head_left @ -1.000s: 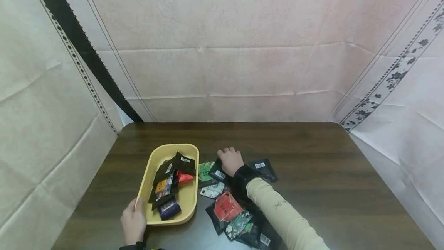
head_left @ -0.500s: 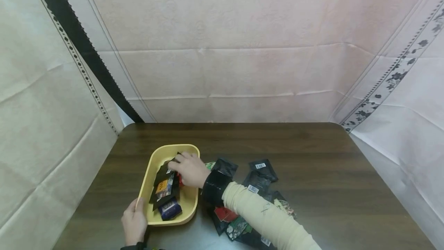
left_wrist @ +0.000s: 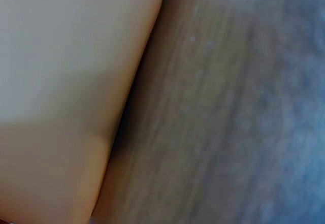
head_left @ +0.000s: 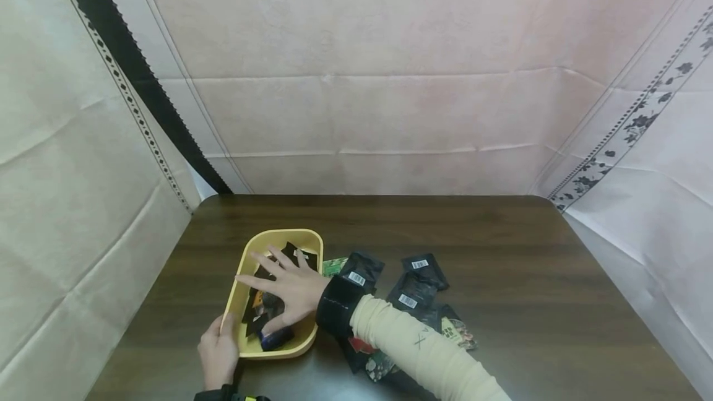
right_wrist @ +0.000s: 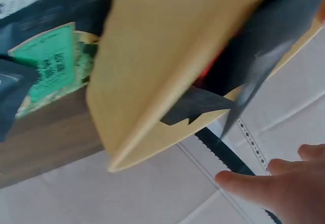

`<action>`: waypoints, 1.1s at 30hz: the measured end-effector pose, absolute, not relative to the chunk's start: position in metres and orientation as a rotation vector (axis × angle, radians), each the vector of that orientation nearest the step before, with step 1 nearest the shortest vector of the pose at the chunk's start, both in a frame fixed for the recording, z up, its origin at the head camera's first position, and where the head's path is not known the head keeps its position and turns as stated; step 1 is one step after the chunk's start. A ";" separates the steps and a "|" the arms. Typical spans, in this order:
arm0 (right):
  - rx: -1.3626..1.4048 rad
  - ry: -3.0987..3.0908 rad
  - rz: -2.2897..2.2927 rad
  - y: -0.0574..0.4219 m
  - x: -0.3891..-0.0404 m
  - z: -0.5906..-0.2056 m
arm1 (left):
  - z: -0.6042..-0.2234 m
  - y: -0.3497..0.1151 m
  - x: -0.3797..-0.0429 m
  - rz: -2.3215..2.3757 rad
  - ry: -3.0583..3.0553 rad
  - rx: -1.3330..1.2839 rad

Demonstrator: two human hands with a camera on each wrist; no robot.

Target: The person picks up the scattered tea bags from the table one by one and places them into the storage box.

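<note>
A yellow plastic bin (head_left: 278,234) stands on the table's left side with several small foil packets inside, among them a black packet (head_left: 307,259) and a dark blue packet (head_left: 276,339). My left hand (head_left: 219,351) grips the bin's near left side, its thumb at the rim. Over the bin my right hand (head_left: 292,293) is spread with fingers apart, hiding much of the contents. From the right wrist, my fingers (right_wrist: 284,181) appear extended beyond the bin's wall (right_wrist: 137,61), and a dark packet (right_wrist: 274,41) tilts up above the rim.
Right of the bin lie loose packets: a black one with a white label (head_left: 362,270), another black packet (head_left: 426,270) and a green-labelled packet (right_wrist: 56,64). My right sleeve (head_left: 418,342) covers part of this pile. The brown table (head_left: 529,296) reaches a cloth backdrop (head_left: 390,110).
My right hand has moved left from the loose pile into the bin, then spread its fingers. A black packet has shifted within the pile. My left hand stays on the bin.
</note>
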State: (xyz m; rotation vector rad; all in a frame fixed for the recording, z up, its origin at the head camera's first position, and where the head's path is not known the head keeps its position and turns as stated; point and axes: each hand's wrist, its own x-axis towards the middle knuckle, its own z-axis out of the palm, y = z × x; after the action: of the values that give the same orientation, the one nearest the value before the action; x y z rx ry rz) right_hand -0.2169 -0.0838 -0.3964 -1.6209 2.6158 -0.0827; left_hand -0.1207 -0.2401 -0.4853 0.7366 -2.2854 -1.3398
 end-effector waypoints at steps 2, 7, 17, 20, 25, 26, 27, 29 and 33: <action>-1.622 2.617 -0.099 -0.079 -0.218 -0.399 | -0.485 -0.240 -0.121 -1.359 -2.283 0.733; -1.612 2.608 -0.133 -0.069 -0.220 -0.405 | -0.486 -0.242 -0.121 -1.393 -2.297 0.738; -1.430 2.693 -0.238 -0.001 -0.235 -0.411 | -0.485 -0.240 -0.119 -1.423 -2.269 0.742; -1.275 2.751 -0.276 0.033 -0.246 -0.415 | -0.486 -0.240 -0.120 -1.430 -2.271 0.725; -1.077 2.824 -0.263 0.085 -0.259 -0.428 | -0.488 -0.241 -0.121 -1.409 -2.258 0.714; -1.043 2.825 -0.249 0.092 -0.259 -0.431 | -0.489 -0.241 -0.121 -1.408 -2.255 0.714; -1.004 2.821 -0.226 0.099 -0.258 -0.433 | -0.489 -0.241 -0.121 -1.410 -2.252 0.715; -0.922 2.810 -0.187 0.108 -0.254 -0.439 | -0.490 -0.241 -0.121 -1.415 -2.248 0.720; -0.745 2.822 -0.103 0.117 -0.243 -0.453 | -0.491 -0.241 -0.121 -1.420 -2.253 0.734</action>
State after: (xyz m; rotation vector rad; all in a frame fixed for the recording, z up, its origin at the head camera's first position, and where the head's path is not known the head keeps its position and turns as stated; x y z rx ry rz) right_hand -0.2430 0.1165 -0.4532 -0.7446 2.8217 -0.1032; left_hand -0.1212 -0.2413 -0.4911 0.7340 -2.2532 -1.4203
